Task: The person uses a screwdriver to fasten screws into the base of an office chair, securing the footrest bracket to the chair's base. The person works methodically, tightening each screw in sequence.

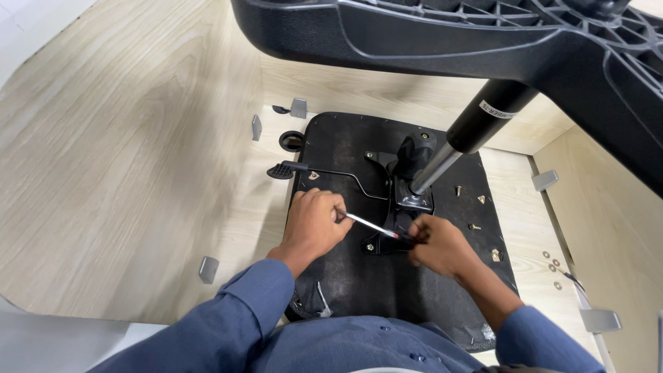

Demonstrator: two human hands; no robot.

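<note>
The left hand (314,222) was closed around one end of a slim metal hex key (369,225), which it held above the upturned black seat base (345,276) on the wooden worktop (138,173). The right hand (438,245) was curled at the key's other end, fingers pinched beside the black mounting plate (407,200). A gas cylinder (469,135) rose from that plate. Loose screws (476,213) lay to the right on the seat base.

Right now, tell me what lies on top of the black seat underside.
On the seat underside: a black mechanism plate, lever, loose screws, both hands. The plate's front bolts are hidden by the right hand.
</note>
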